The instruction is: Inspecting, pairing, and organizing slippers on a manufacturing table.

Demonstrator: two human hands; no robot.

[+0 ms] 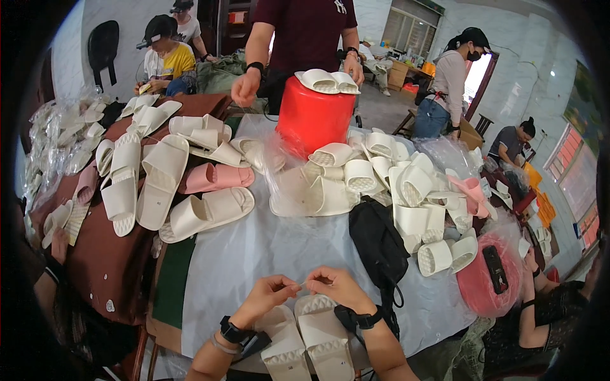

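My left hand (270, 297) and my right hand (341, 289) are raised close together over the near edge of the table, fingertips pinched. Something thin and pale seems to run between them, too small to name. Just below lies a pair of white slippers, the left slipper (284, 340) and the right slipper (325, 336) side by side with their toe straps toward me. Each of my wrists wears a black band.
White slippers (210, 213) and pink slippers (216, 178) cover the left side. More white slippers (416, 219) are heaped right, beside a black pouch (379, 244). A red bucket (314, 120) bears two slippers before a standing person (302, 38). A plastic-wrapped pink bundle (486, 273) sits right.
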